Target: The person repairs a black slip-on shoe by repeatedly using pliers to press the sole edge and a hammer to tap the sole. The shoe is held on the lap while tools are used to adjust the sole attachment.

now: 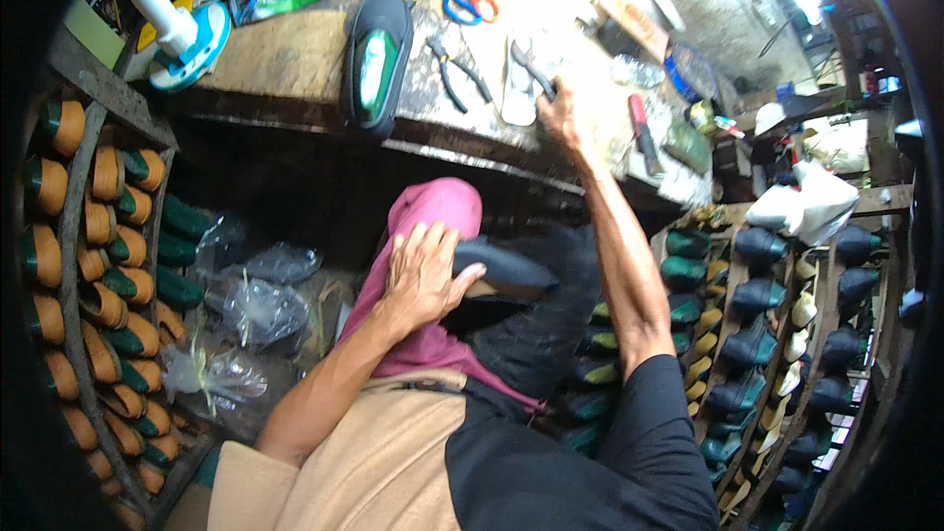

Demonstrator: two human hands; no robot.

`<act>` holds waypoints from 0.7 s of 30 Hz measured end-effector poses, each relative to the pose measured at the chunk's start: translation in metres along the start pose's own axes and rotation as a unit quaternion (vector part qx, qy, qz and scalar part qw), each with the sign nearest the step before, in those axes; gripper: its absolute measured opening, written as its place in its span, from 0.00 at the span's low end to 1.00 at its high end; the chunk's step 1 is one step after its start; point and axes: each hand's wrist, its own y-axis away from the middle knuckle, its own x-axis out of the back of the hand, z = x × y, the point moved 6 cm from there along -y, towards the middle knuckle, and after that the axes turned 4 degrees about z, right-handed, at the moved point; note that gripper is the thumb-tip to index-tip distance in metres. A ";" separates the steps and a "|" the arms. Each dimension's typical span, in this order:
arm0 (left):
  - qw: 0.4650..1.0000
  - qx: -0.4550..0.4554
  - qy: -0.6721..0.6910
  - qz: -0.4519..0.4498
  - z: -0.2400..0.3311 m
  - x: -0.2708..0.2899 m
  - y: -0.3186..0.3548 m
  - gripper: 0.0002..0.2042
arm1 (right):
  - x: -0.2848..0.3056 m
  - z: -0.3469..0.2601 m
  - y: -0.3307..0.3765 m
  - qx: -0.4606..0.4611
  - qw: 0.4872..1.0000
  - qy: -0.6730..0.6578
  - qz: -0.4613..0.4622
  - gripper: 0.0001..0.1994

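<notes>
My left hand [425, 270] rests over the pink cloth [433, 205] on my lap. Its thumb lies on a dark shoe [511, 273], which is held against my leg; part of the shoe is hidden by the hand. At the bench, my right hand [560, 116] is closed around the handle of a dark metal hand tool [529, 61]. The tool's head points away from me over a pale flat block [518, 103]; its exact kind is unclear. Left of it lie pliers [457, 77] with black and yellow handles, spread apart.
Another dark shoe [362, 44] stands on the wooden bench [285, 59]. Blue and orange scissors [472, 6] and a red-handled tool [644, 133] lie there too. Racks of shoes stand both sides, tan ones [103, 226] left and dark ones [757, 295] right. Plastic bags [261, 310] sit below.
</notes>
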 end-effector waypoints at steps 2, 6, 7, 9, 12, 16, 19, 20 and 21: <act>1.000 0.005 0.017 -0.019 -0.002 0.001 -0.001 0.29 | 0.018 -0.012 0.026 -0.043 0.995 -0.075 -0.049 0.18; 0.999 0.009 0.025 -0.039 0.002 0.005 -0.007 0.28 | 0.059 -0.044 0.138 -0.128 0.907 -0.357 -0.185 0.09; 0.998 0.007 0.023 -0.052 0.004 0.005 -0.009 0.28 | 0.062 -0.050 0.167 -0.172 0.871 -0.411 -0.206 0.08; 0.993 0.030 0.042 -0.104 0.005 0.000 -0.010 0.29 | 0.060 -0.057 0.217 -0.253 0.806 -0.481 -0.234 0.07; 0.987 0.043 0.051 -0.149 0.008 -0.005 -0.010 0.29 | 0.048 -0.060 0.251 -0.287 0.754 -0.544 -0.231 0.08; 0.987 0.045 0.047 -0.146 0.010 -0.005 -0.008 0.29 | 0.035 -0.058 0.258 -0.287 0.775 -0.527 -0.197 0.07; 0.989 0.044 0.048 -0.136 0.012 -0.002 -0.010 0.29 | 0.034 -0.058 0.258 -0.293 0.783 -0.516 -0.187 0.07; 0.989 0.042 0.047 -0.131 0.012 0.000 -0.011 0.29 | 0.034 -0.059 0.259 -0.290 0.783 -0.517 -0.189 0.06; 0.986 0.050 0.050 -0.149 0.011 -0.001 -0.011 0.29 | 0.034 -0.059 0.260 -0.295 0.781 -0.518 -0.187 0.06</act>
